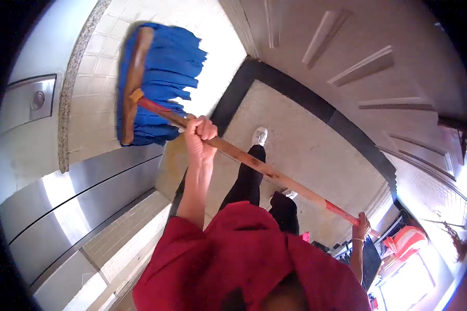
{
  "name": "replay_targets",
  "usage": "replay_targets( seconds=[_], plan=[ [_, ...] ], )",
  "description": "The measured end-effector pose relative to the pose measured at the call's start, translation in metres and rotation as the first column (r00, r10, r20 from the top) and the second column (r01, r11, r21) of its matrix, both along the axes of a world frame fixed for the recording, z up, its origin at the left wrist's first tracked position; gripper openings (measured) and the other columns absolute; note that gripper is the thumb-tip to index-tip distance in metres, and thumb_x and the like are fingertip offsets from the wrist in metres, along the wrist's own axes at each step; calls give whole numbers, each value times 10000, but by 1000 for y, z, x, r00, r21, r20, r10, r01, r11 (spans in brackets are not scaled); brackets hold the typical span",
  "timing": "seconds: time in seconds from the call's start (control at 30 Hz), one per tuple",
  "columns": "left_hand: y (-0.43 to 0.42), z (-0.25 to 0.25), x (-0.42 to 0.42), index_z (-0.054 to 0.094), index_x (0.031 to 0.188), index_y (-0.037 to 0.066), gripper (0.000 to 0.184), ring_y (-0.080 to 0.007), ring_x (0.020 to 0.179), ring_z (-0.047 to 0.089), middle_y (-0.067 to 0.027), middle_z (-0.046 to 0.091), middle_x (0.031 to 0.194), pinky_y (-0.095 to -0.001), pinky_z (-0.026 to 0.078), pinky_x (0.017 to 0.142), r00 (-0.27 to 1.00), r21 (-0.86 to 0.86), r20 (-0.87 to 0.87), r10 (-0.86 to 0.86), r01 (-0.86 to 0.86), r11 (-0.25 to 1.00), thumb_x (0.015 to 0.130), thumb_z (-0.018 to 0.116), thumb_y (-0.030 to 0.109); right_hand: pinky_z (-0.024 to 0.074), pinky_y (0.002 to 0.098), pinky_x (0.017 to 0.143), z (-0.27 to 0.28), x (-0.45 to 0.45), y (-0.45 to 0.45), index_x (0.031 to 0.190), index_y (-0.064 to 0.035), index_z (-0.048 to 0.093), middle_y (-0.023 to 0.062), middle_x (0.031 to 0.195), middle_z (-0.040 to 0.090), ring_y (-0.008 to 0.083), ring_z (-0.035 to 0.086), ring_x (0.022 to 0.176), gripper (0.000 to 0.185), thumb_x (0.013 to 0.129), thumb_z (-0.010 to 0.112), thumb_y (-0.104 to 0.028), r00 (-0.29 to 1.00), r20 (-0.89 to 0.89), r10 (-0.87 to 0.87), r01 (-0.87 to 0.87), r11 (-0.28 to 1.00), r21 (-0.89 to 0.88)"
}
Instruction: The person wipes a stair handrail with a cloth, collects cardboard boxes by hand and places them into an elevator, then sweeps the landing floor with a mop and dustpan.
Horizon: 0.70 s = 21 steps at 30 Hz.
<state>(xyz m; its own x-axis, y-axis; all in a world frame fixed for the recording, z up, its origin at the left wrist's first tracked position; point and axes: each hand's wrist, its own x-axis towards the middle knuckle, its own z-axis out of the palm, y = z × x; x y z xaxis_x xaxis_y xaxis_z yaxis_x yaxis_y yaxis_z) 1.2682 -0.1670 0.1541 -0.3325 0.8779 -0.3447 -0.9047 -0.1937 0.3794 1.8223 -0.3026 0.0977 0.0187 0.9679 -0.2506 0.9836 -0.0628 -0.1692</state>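
Head view: the left hand (201, 133) is wrapped tightly around the long brown wooden handle (285, 180) of a mop, near its head; the right hand (361, 227) grips near the far end. The mop's wide head, a brown wooden crossbar (136, 78) with blue cloth strips (166, 72), is at upper left, in front of a white tiled surface (96, 67); whether they touch, I cannot tell. A white shoe (260, 136) stands on the beige floor (306, 119). For good control, the left hand should guide and the right steer, with the crossbar clear of the grey speckled edging (70, 88).
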Motion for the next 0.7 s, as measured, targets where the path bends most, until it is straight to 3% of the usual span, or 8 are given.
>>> replay_targets(
  seconds=[0.2,0.37,0.47,0.5,0.53,0.57,0.63,0.7],
  plan=[
    [13,-30,3,283,554,140,258,-61,343,219,45,223,436,-206,207,332,998,-108,-57,17,-23,994,690,435,-17,381,420,485,26,5,5,760,-89,473,115,594,510,329,516,575,165,614,508,-21,997,67,26,-19,995,-98],
    [53,-160,13,279,519,125,287,-78,365,247,30,268,457,-213,236,362,992,-304,125,26,14,952,677,481,-6,388,442,505,38,2,31,733,-100,442,119,623,536,333,531,610,177,592,539,-55,948,316,47,42,962,-269],
    [58,-263,28,461,689,66,45,-143,564,458,-31,457,588,-265,378,500,987,-379,145,76,-15,925,689,506,66,413,434,514,38,-35,67,761,-112,454,106,639,555,322,551,613,188,604,555,-89,898,422,126,27,940,-340],
    [53,-271,49,468,707,56,41,-164,601,497,-49,487,607,-273,401,518,953,-448,269,143,-8,894,690,505,65,424,428,520,34,-55,84,782,-115,458,98,648,563,313,561,613,176,631,549,-113,858,479,186,39,905,-423],
    [28,-336,70,458,713,54,49,-166,613,504,-60,484,608,-284,416,505,957,-265,-153,-245,199,943,695,502,62,435,421,525,28,-75,102,803,-117,463,91,656,571,304,571,612,168,657,543,-138,813,526,251,55,865,-498],
    [25,-297,98,445,752,47,122,-146,624,484,-43,457,652,-279,398,508,861,-364,-394,-321,175,915,738,505,152,440,415,527,12,-101,113,828,-117,460,92,651,572,303,575,606,166,685,529,-161,814,505,286,18,858,-514],
    [15,-341,140,438,840,52,195,-168,649,502,-61,456,716,-304,403,498,979,-555,174,-104,184,811,746,518,203,445,409,529,-1,-139,124,854,-116,456,94,645,573,301,579,599,168,712,516,-184,811,480,334,-31,845,-535],
    [22,-299,135,427,879,61,213,-188,652,506,-74,456,763,-328,415,518,974,-656,177,-144,226,720,743,523,194,447,415,530,0,-162,133,930,-118,438,124,638,568,320,574,611,220,737,495,-208,841,432,324,23,778,-628]
  ],
)
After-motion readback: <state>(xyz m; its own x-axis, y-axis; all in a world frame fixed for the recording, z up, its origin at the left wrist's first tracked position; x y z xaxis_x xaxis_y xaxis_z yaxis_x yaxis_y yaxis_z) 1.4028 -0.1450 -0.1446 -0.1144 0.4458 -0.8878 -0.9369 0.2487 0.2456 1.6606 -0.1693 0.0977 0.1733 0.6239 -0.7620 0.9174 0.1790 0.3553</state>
